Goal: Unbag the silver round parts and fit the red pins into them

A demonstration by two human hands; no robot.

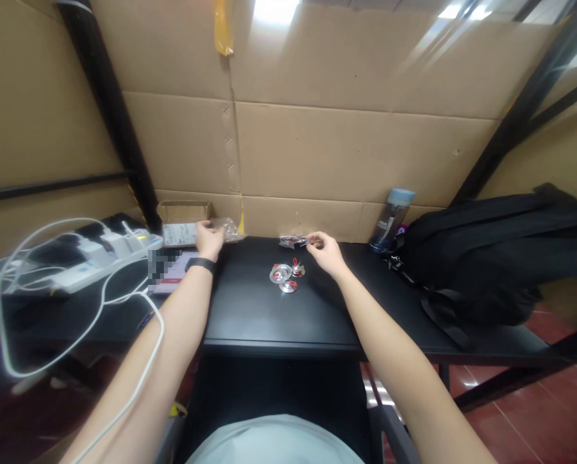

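My left hand point(209, 240), with a dark band at the wrist, is closed at the edge of a clear plastic bag point(231, 229), beside the open cardboard box point(185, 211). Its fingertips are partly hidden. At the back of the table my right hand point(325, 251) pinches a small dark piece point(301, 244), too small to name. A crinkled clear packet point(288, 240) lies right by those fingers. Nearer to me sit several small shiny metal dishes with red parts: a round dish point(281, 274), a lower one point(288, 287) and one with a red loop point(296, 269).
On the left a white power strip point(88, 265) carries plugs and looped white cables, one crossing over my left forearm. A tablet-like screen point(172, 274) lies under my left wrist. Right of the table's middle stand a water bottle point(391, 220) and a black backpack point(491, 258). Cardboard panels point(307, 148) close off the back.
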